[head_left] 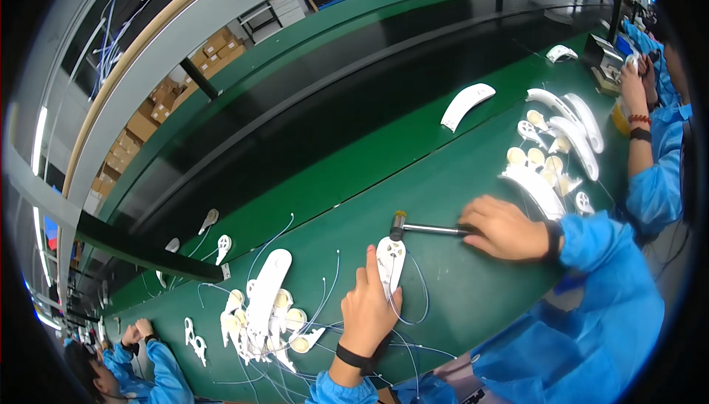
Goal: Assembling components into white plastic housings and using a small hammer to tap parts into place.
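Observation:
My right hand (511, 228) is closed round the handle of a small hammer (436, 229) with a metal head and a yellowish cap. The hammer's dark lower face sits at the top end of a white plastic part (391, 260), touching it or just above it. My left hand (367, 314) grips that part from its left side and lower end, index finger stretched along its edge. The part has a round end with cut-outs, and a thin grey-blue cable (427, 297) loops out to its right.
Left of my left hand lies a heap of white parts (269, 293) with cream discs and trailing cables. More curved white shells (539, 190) lie at right on the green bench (443, 293). Co-workers in blue sleeves (653, 175) work at both sides. A dark conveyor belt (332, 123) runs beyond.

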`<state>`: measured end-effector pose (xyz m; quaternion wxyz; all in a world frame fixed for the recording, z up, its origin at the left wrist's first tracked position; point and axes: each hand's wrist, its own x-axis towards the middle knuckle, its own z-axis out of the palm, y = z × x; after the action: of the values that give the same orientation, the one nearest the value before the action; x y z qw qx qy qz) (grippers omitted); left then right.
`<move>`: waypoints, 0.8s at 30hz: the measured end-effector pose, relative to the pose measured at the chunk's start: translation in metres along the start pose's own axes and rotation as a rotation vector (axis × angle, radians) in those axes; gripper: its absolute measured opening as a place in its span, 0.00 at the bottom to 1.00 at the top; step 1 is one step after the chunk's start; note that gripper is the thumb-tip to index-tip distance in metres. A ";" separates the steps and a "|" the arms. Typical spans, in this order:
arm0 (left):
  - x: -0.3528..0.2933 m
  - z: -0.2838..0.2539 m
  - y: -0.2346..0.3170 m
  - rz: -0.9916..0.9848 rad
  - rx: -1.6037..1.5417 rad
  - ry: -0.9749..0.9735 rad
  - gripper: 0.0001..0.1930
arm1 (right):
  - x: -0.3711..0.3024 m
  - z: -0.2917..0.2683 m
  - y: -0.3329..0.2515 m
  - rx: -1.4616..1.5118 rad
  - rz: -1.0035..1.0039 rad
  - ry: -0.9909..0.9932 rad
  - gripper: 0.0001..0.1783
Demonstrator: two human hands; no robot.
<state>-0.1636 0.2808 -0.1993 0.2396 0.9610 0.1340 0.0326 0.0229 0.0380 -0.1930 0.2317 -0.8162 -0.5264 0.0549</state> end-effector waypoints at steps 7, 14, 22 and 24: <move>-0.025 -0.020 0.041 0.032 0.065 0.104 0.50 | 0.069 0.015 -0.026 0.714 -0.105 -0.207 0.24; -0.045 -0.046 0.038 0.136 0.237 0.554 0.52 | 0.148 0.013 0.022 1.240 0.229 -0.053 0.17; -0.060 -0.049 0.048 0.053 0.116 0.494 0.43 | 0.173 -0.042 0.193 -0.184 0.447 0.186 0.15; -0.064 -0.042 0.038 0.058 0.092 0.456 0.41 | 0.149 -0.069 0.218 -0.459 0.262 0.079 0.24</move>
<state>-0.2212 0.2505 -0.1445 0.1582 0.9421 0.1581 0.2499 0.2929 0.0746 -0.2039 0.0518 -0.9101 -0.4054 -0.0683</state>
